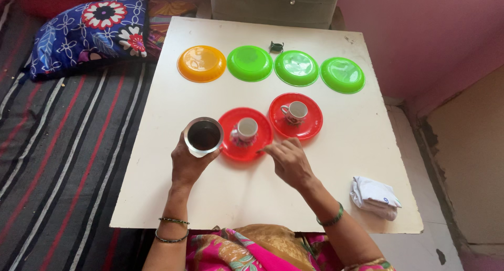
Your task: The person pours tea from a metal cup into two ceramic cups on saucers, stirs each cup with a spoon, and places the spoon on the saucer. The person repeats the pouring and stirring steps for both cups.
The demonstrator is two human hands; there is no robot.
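A white square table [315, 192] fills most of the view, with a striped bedcover [58, 160] to its left and a floral blue pillow [89, 32] at the upper left. Along the table's far side runs a row of four plates, an orange plate [201, 63] and then three green plates [296, 68], with a small dark clip [276, 46] behind them. Nearer the person lie two red plates [310, 126] side by side, touching at their rims, each bearing a small patterned white cup [245, 130] that stands upright, mouth up.

The left hand [188, 163] is wrapped around a steel tumbler [203, 136] from below, fingers closed on its wall. The tumbler sits just left of the nearer red plate, its long axis upright and its open mouth facing the camera, dark liquid inside. The right hand [289, 159] rests at the near edge of that same plate, fingers pinched on its rim; whether it grips anything else cannot be told. A folded white cloth [375, 196] lies at the table's near right corner.
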